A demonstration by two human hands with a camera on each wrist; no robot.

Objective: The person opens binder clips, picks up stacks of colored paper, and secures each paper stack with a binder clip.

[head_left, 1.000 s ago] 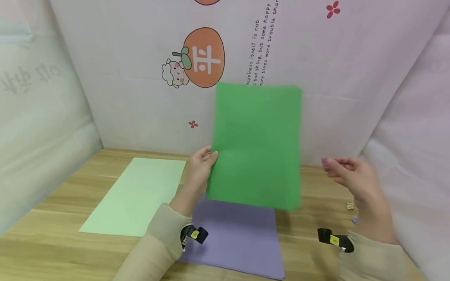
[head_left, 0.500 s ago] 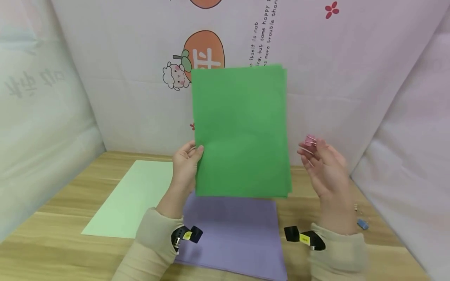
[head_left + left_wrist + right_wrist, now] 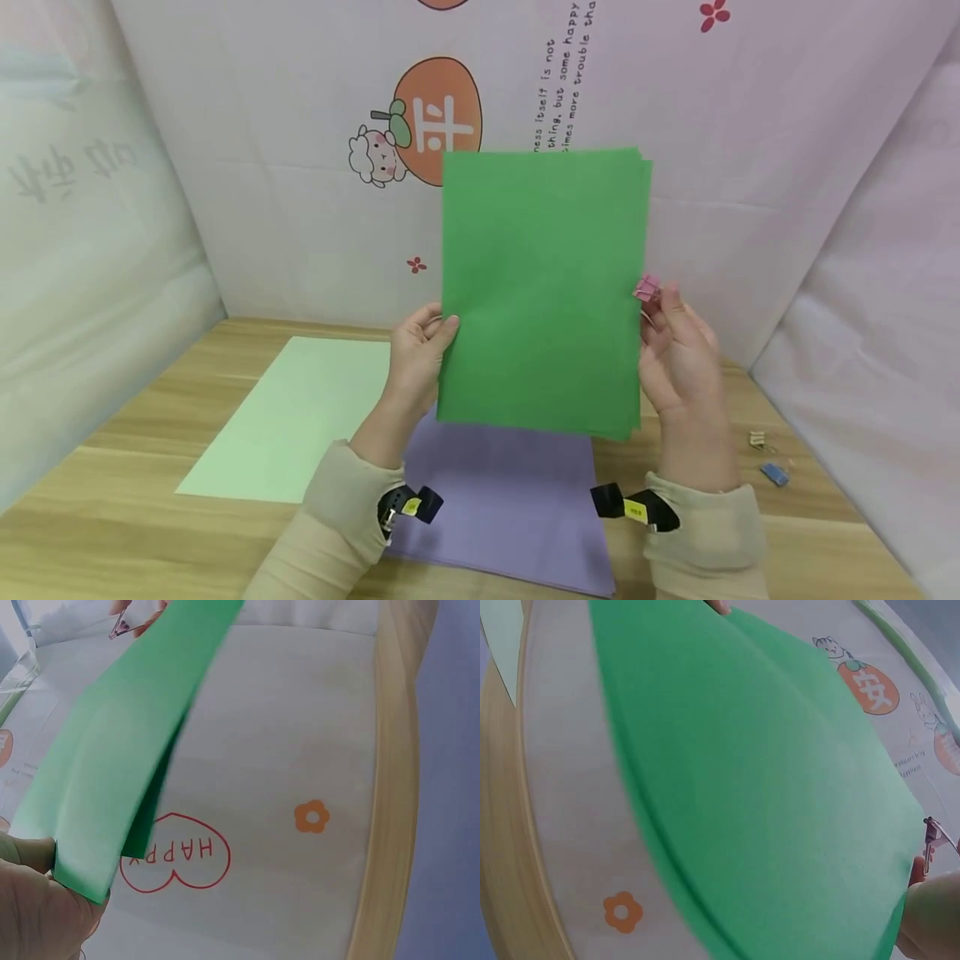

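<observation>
In the head view, several green paper sheets (image 3: 540, 292) are held up nearly upright, their edges slightly out of line at the right. My left hand (image 3: 417, 358) pinches their left edge, thumb in front and fingers behind. At the opposite edge, a pink binder clip (image 3: 647, 288) is held between the thumb and fingers of my right hand (image 3: 686, 358). The right wrist view shows the clip (image 3: 931, 831) close to the sheets' edge; whether its mouth is around the paper I cannot tell.
Purple paper (image 3: 502, 508) lies on the wooden table (image 3: 105, 533) below the green sheets. A pale green sheet (image 3: 292, 417) lies at left. Toward the right are a blue binder clip (image 3: 775, 474) and a gold-coloured clip (image 3: 757, 439). Printed cloth (image 3: 300, 225) hangs behind.
My right hand has moved left with the pink binder clip, up to the sheets' right edge. The green sheets rose and swung left, then came back slightly right, still in my left hand.
</observation>
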